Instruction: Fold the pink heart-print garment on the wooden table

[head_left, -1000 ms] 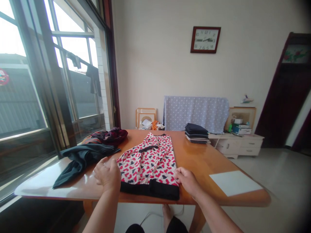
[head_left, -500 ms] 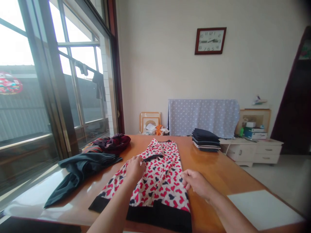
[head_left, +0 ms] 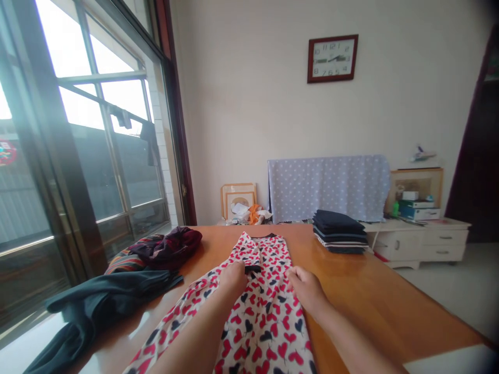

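Observation:
A white garment with red and dark hearts lies flat along the wooden table, its black neckline at the far end. My left hand rests on its upper middle, by a black band, with the fingers curled onto the cloth. My right hand presses on the garment's right edge, fingers bent down. Whether either hand pinches the cloth is hidden.
A dark green garment and a maroon and striped heap lie at the left by the window. A stack of folded dark clothes sits at the far right. A white sheet shows at the near right corner.
Both hands have slid from the black hem up along the garment toward its neckline. The view has moved closer over the table, and the hem is out of view.

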